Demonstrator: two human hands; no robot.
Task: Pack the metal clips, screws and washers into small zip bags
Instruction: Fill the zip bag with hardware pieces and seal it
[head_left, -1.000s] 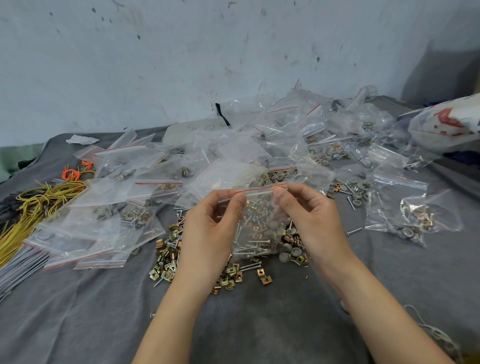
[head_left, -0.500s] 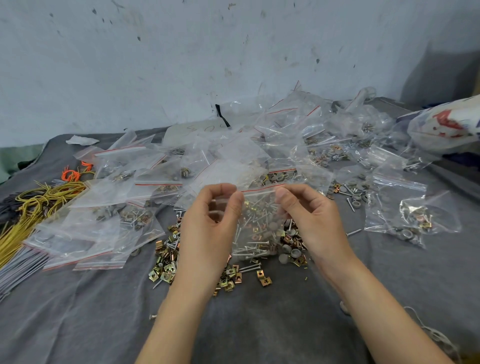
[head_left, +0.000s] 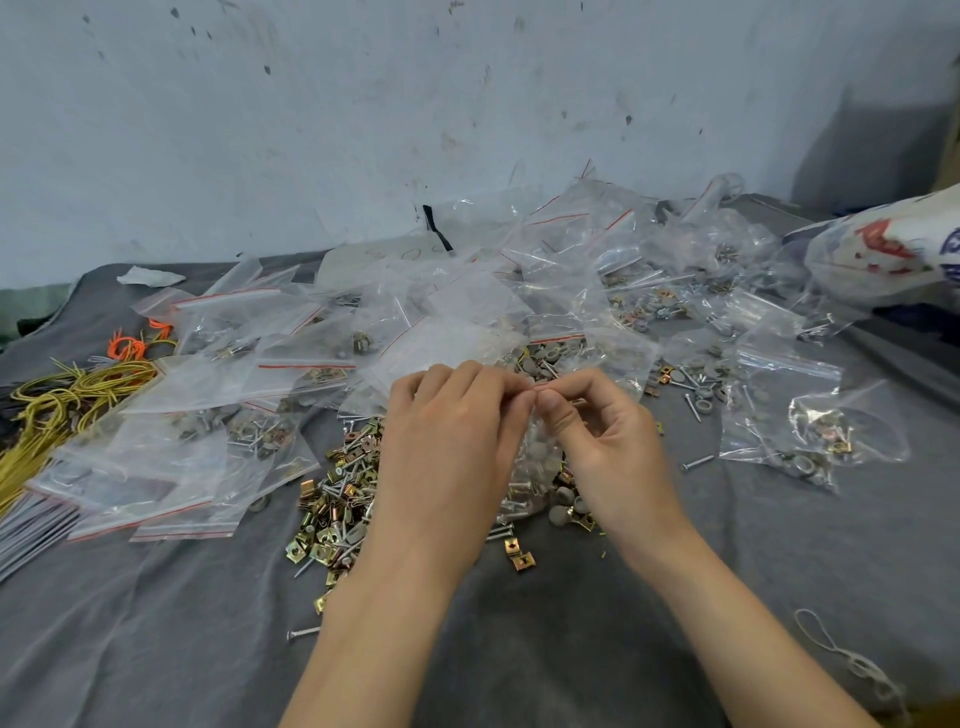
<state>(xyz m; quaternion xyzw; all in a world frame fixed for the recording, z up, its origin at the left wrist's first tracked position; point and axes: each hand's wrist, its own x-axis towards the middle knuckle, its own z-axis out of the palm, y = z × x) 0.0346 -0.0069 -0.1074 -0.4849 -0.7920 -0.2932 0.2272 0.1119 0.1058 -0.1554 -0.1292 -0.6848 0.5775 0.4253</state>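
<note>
1. The small zip bag (head_left: 537, 467) is clear plastic with a thin red line along its mouth. It hangs between the two hands, over the middle of the grey cloth (head_left: 571, 649) and just above the loose hardware.
2. Inside it I can make out silver screws and round grey washers, bunched in the lower part. Whether any clips are in there I cannot tell.
3. The left hand (head_left: 447, 447) has its fingers curled over and pinches the bag's top edge.
4. The right hand (head_left: 608, 441) pinches the same edge between thumb and bent fingers, its fingertips touching those of the left hand.
5. Under and to the left of the hands lies a loose pile of brass-coloured metal clips (head_left: 337, 509) mixed with screws, and two clips (head_left: 519, 553) sit apart on the near side.
6. To the right, a filled bag (head_left: 810, 431) holds clips and washers, with a single screw (head_left: 697, 462) lying beside it.
7. At the near left is a stack of flat bags (head_left: 156, 493), mostly looking empty. The ones just behind them hold a little hardware.
8. Farther back, a big heap of bags (head_left: 519, 291) spreads across the cloth towards the wall, many with small parts inside.
9. At the far left lie yellow wire (head_left: 62, 400) and orange bands (head_left: 127, 345). At the far right sits a printed plastic sack (head_left: 883, 249).
</note>
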